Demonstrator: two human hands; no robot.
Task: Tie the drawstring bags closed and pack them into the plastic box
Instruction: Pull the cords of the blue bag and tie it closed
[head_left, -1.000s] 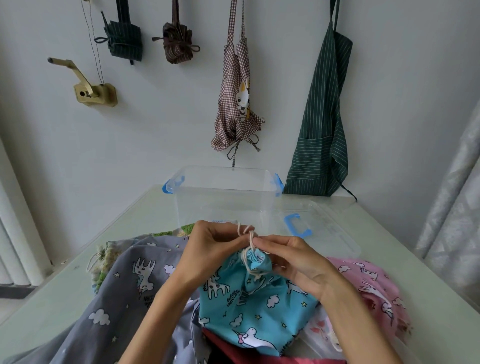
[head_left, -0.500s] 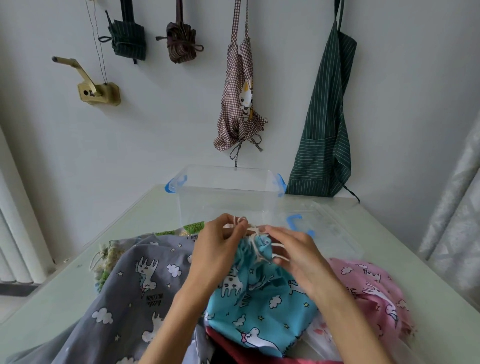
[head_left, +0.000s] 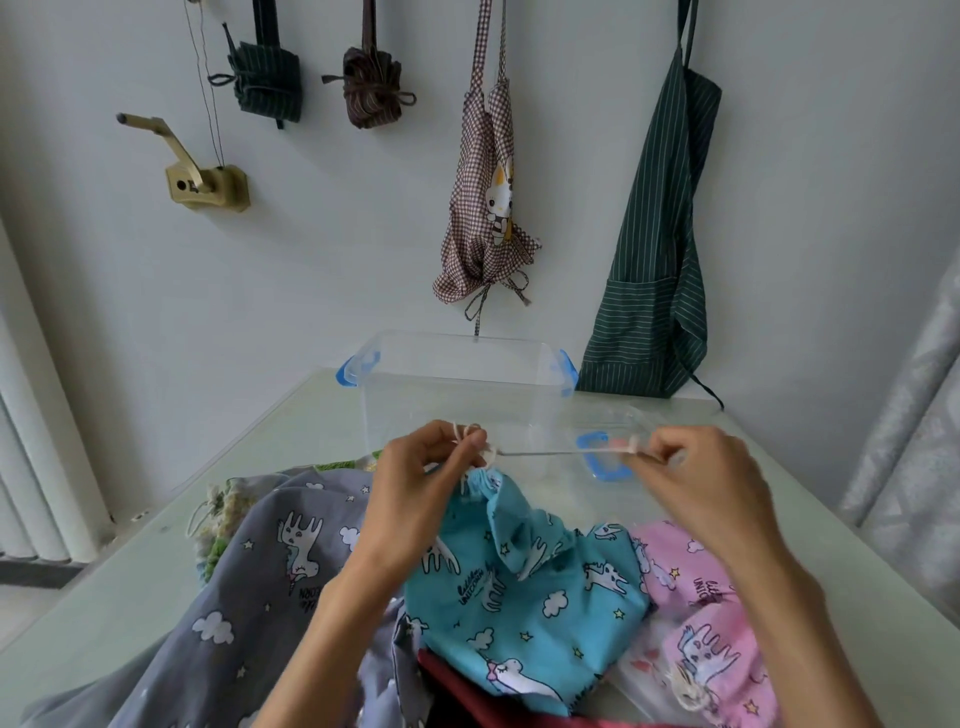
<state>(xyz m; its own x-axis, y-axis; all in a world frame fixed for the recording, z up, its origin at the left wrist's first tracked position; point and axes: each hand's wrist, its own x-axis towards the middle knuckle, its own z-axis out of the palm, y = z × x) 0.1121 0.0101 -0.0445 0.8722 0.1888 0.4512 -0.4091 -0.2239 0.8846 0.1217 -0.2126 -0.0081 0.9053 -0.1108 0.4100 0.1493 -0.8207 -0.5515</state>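
Blue unicorn drawstring bag (head_left: 524, 587): on the table (head_left: 156, 561), neck gathered, between a grey bag (head_left: 249, 582) and a pink bag (head_left: 706, 613); left hand (head_left: 415, 499) pinches the cream cord (head_left: 550, 453) at the neck; right hand (head_left: 711, 483) pinches the cord's far end, cord taut between them; clear plastic box (head_left: 457, 384) stands open behind, lid (head_left: 602, 452) beside it.

Turquoise unicorn-print bag (head_left: 524, 587), grey unicorn-print bag (head_left: 260, 571), pink unicorn-print bag (head_left: 696, 597)
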